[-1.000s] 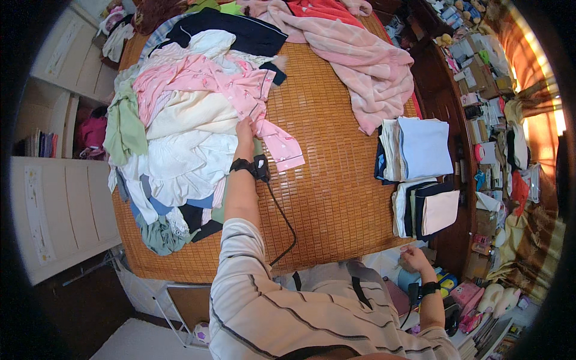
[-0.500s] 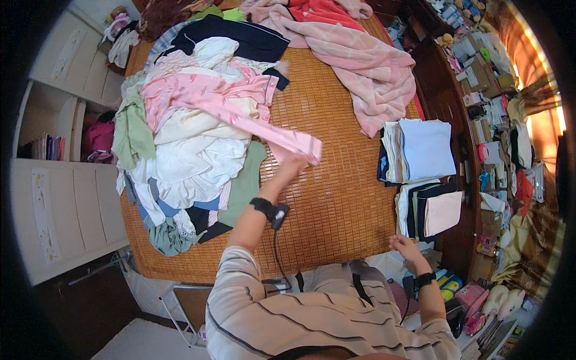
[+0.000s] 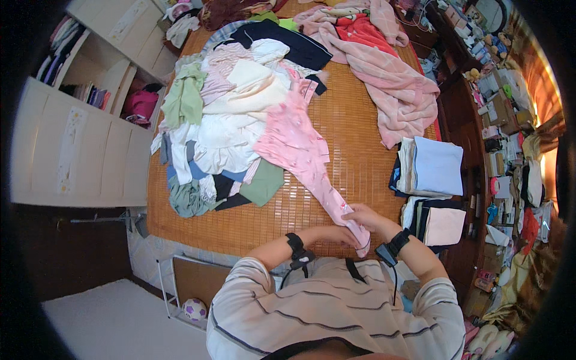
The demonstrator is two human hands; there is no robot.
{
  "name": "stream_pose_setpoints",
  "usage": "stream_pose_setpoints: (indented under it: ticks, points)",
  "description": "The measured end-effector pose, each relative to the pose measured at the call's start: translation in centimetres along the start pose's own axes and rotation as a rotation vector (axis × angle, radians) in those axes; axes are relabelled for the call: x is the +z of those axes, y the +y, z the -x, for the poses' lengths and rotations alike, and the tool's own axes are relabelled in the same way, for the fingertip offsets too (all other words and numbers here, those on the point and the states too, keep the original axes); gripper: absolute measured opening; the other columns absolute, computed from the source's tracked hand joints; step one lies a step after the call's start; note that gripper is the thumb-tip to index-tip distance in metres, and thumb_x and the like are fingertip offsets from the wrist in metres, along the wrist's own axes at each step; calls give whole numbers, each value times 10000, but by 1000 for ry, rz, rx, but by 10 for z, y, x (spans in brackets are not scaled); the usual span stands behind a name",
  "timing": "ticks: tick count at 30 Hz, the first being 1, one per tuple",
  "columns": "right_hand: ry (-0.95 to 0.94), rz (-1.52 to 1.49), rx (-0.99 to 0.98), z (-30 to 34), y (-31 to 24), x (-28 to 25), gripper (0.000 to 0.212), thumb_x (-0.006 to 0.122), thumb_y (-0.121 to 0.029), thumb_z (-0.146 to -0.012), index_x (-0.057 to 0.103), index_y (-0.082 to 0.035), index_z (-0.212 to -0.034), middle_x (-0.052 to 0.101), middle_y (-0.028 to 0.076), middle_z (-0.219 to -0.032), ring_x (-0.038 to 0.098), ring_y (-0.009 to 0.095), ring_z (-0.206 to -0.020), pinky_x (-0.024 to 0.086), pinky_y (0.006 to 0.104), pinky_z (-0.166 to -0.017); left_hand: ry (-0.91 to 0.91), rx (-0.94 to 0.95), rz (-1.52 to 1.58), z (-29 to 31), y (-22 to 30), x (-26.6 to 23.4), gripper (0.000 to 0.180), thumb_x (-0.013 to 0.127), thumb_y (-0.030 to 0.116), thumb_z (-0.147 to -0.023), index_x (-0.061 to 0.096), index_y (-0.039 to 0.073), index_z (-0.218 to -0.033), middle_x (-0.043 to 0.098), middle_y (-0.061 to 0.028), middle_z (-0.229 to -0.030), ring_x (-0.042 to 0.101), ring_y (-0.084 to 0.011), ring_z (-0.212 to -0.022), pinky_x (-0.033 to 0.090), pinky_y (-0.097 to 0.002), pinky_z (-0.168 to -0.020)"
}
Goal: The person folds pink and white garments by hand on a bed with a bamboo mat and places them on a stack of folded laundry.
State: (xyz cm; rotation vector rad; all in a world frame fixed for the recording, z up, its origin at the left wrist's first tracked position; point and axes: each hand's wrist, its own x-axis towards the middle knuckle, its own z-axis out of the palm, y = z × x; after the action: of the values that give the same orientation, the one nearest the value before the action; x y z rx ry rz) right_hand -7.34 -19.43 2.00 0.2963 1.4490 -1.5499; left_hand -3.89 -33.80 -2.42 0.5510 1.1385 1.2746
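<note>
A pink patterned garment (image 3: 294, 138) stretches from the clothes heap toward me, ending in a long narrow sleeve or leg. My right hand (image 3: 367, 217) grips this narrow part from the right, fingers bent over its edge. Beside the cuff, my left hand (image 3: 341, 234) holds the same end from the left; some of its fingers are hidden. The heap to the left includes a white ruffled garment (image 3: 225, 150), a light green garment (image 3: 185, 96), a darker green piece (image 3: 264, 183) and a black garment (image 3: 288, 42).
Two folded stacks stand at the mat's right edge, one topped by a light blue cloth (image 3: 438, 165), the nearer by a pale pink cloth (image 3: 444, 226). A pink blanket (image 3: 399, 90) lies at the far right of the woven mat (image 3: 348, 120). White cabinets (image 3: 90, 150) stand left.
The pink garment has been drawn off the heap's top toward me, its narrow end now near my body. My right hand has come in from the right and taken hold beside my left.
</note>
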Motion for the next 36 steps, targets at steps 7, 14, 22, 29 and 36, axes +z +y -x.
stream_pose_setpoints:
  ticks: [7, 14, 22, 29, 36]
  points:
    - [-195, -19, 10, 31, 6, -5, 195, 555, -90, -781, 548, -22, -964, 584, 34, -735, 538, 92, -590, 429, 205, -498, 545, 150, 607, 36, -44, -17, 413, 429, 397, -844, 521, 46, -1040, 571, -63, -895, 540, -155, -714, 443, -275, -696]
    - [-385, 67, -168, 79, -12, 29, 173, 587, -157, -784, 577, -23, -892, 582, 9, -711, 514, 46, -534, 358, 174, -394, 771, 469, 872, 32, -81, -60, 466, 273, 413, -878, 468, 55, -1103, 548, -107, -1047, 519, -209, -974, 429, -323, -830]
    - [-533, 210, -69, 114, 7, 10, 78, 579, -66, -638, 597, 2, -671, 524, -6, -565, 453, 69, -484, 348, 208, -441, 961, 734, 1123, 65, -40, -44, 656, 326, 534, -804, 426, -20, -1141, 481, -192, -1146, 469, -328, -1046, 329, -398, -942]
    - [-755, 558, -143, 188, 2, -11, 129, 556, -115, -594, 500, -15, -533, 426, -38, -488, 369, 50, -449, 274, 220, -403, 1369, 679, 817, 92, -45, -23, 522, 332, 397, -846, 473, -61, -1053, 507, -215, -1089, 506, -314, -1006, 391, -425, -882]
    - [-612, 650, -227, 242, 28, -84, 132, 550, -119, -599, 516, -2, -546, 443, -33, -499, 380, 58, -455, 296, 223, -421, 1620, 868, 566, 129, -44, 5, 370, 351, 214, -864, 468, -72, -1069, 535, -173, -1061, 553, -299, -930, 432, -417, -848]
